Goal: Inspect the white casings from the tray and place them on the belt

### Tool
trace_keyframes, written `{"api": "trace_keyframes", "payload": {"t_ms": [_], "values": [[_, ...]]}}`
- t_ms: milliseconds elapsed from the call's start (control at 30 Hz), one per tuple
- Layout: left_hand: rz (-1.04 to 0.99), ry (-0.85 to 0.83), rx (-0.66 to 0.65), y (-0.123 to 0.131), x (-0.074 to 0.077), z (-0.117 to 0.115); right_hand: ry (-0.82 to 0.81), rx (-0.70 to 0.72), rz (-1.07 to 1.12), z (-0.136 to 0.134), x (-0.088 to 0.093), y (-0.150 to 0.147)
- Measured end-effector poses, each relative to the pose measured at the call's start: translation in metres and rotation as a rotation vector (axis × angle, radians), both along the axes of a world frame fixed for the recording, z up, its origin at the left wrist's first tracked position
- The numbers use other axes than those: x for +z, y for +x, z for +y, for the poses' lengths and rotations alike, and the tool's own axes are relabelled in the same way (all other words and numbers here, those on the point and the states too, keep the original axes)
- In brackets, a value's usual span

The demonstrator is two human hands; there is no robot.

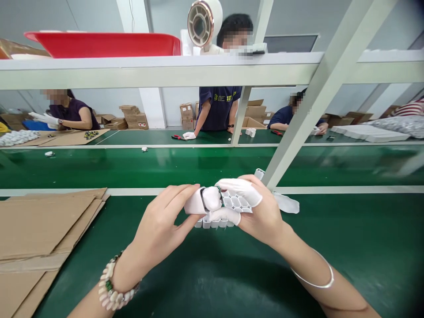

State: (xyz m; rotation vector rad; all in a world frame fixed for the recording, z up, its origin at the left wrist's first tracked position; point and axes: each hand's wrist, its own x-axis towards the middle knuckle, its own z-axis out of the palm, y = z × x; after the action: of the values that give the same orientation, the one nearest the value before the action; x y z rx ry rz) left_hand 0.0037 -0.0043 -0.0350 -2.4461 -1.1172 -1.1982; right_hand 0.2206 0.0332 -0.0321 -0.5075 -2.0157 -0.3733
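White piece (211,198): between both hands, over the green table (205,278); a dark gap shows between its two smooth, rounded parts, so work seems unfinished.
Left hand (165,217): bare, clamped on its left part.
Right hand (261,216): partly white-covered, seemingly clamped on its right part.
Honeycomb tray (236,203): thin-walled, white cells.

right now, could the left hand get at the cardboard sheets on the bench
Probably yes, though the left hand would have to release the white casing first; the cardboard sheets lie on its own side, with nothing visible standing between.
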Motion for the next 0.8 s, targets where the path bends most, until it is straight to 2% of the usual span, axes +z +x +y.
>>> {"api": "trace_keyframes", "payload": {"t_ms": [133,333,600,800], "values": [[-0.077,0.018,0.028,0.001,-0.004,-0.001,0.005,0.084,0.039,0.001,-0.003,-0.004],[-0.159,0.079,0.064,0.005,-0.007,0.001,-0.122,0.221,-0.001,0.005,-0.007,-0.004],[-0.221,0.109,0.055,0.007,-0.014,0.006,-0.35,0.268,-0.031,0.007,-0.01,-0.003],[-0.23,0.117,0.033,0.009,-0.016,0.007,-0.359,0.31,-0.062,0.01,-0.017,-0.008]]}}
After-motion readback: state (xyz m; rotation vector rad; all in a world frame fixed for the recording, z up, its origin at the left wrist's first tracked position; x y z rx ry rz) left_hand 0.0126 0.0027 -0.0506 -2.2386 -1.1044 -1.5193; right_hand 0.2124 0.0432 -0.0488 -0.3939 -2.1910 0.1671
